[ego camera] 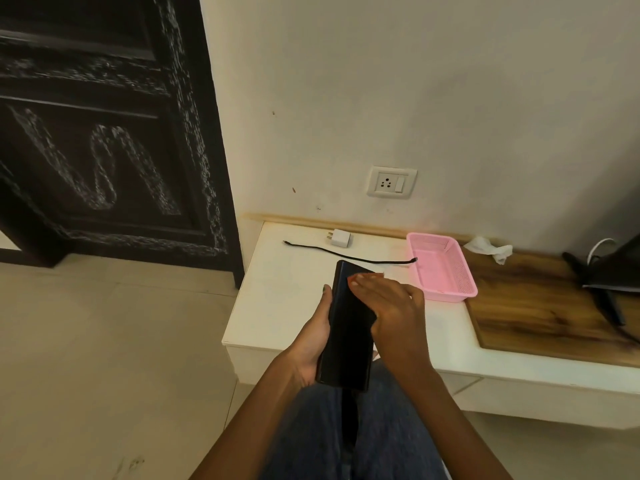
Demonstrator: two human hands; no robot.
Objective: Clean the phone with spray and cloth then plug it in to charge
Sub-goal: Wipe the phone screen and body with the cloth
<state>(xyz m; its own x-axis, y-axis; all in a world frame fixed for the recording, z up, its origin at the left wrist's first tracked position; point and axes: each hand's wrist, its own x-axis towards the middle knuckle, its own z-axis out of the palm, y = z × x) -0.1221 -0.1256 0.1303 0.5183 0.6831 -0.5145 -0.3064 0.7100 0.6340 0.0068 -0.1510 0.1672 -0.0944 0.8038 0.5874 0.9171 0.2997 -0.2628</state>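
Note:
My left hand [311, 337] grips a black phone [346, 341] by its left edge, holding it upright over the white table's front edge. My right hand [391, 306] lies across the screen, its fingers flat on the glass. A sliver of white cloth [380, 273] peeks out beside the fingertips; the rest is hidden under the hand. A white charger adapter [339, 238] and a loose black cable [349, 258] lie on the table behind the phone. A wall socket [391, 181] sits above them. No spray bottle is in view.
A pink plastic basket [460, 271] stands to the right on the white table [277, 299]. Beyond it is a wooden top [540, 306] with a crumpled white tissue [490, 249] and a dark device with cables [609, 271]. A dark door [104, 140] stands at left.

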